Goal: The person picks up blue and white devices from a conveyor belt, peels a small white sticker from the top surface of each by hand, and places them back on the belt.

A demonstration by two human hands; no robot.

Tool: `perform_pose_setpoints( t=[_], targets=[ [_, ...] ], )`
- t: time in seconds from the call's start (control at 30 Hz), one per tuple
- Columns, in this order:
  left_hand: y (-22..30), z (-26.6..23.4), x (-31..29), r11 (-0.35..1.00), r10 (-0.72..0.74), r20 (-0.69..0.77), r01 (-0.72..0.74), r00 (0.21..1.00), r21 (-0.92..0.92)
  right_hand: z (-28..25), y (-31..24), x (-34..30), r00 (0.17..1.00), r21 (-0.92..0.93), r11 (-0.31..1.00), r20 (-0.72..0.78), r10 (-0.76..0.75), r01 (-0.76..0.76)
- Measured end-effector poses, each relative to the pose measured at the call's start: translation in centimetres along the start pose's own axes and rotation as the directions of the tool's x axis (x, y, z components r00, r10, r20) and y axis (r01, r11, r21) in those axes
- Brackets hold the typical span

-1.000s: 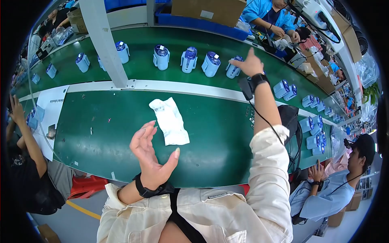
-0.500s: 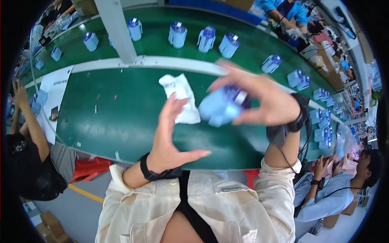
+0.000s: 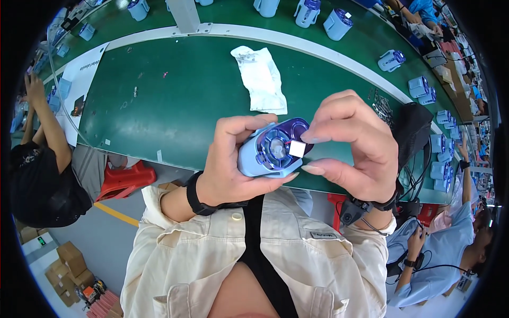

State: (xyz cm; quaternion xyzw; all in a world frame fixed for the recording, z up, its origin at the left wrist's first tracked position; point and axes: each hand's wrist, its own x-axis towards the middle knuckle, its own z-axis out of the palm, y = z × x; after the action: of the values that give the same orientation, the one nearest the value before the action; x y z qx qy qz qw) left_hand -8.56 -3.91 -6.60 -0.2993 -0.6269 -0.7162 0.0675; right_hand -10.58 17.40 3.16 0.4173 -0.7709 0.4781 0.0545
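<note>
My left hand (image 3: 220,169) is wrapped around a light blue canister (image 3: 252,160) with a translucent dark blue top, tilted so its round central opening faces up. A small white square label (image 3: 297,149) sits on the right side of that top. Right beside it is my right hand (image 3: 352,146), with thumb and index finger bent and apart. The index fingertip is at the rim of the top and the thumb tip near the lower edge; whether they press on it is hard to tell. Beyond the canister, a crumpled white cloth or pouch (image 3: 262,79) lies on the green table (image 3: 175,116).
A pale rail (image 3: 275,36) separates the table from a green belt carrying several similar canisters (image 3: 338,24). At right are a black bag (image 3: 412,132), small metal parts (image 3: 383,108) and cables. A white sheet (image 3: 79,85) lies left. Other people work on both sides.
The canister has come nearer to me and passed from my right hand into my left, its top now turned upward. My right hand has let go and stays beside it. The view has tilted downward.
</note>
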Motion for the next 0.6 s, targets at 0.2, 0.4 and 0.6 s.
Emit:
perform_pose_setpoints(
  t=[0.2, 0.4, 0.6],
  targets=[
    [0.4, 0.2, -0.1, 0.996, 0.023, 0.014, -0.022, 1.000, -0.082, 0.9, -0.8, -0.1, 0.999, -0.029, 0.999, -0.047, 0.019, -0.021],
    [0.1, -1.3, 1.0, 0.919, -0.145, 0.383, 0.268, 0.912, -0.288, -0.5, -0.2, 0.3, 0.998, 0.109, 0.993, 0.056, 0.044, -0.049],
    [-0.4, -0.7, 0.3, 0.463, -0.371, 0.578, 0.684, 0.727, -0.564, 0.0, -0.5, 0.1, 0.965, 0.341, 0.904, 0.137, 0.223, -0.258]
  ],
)
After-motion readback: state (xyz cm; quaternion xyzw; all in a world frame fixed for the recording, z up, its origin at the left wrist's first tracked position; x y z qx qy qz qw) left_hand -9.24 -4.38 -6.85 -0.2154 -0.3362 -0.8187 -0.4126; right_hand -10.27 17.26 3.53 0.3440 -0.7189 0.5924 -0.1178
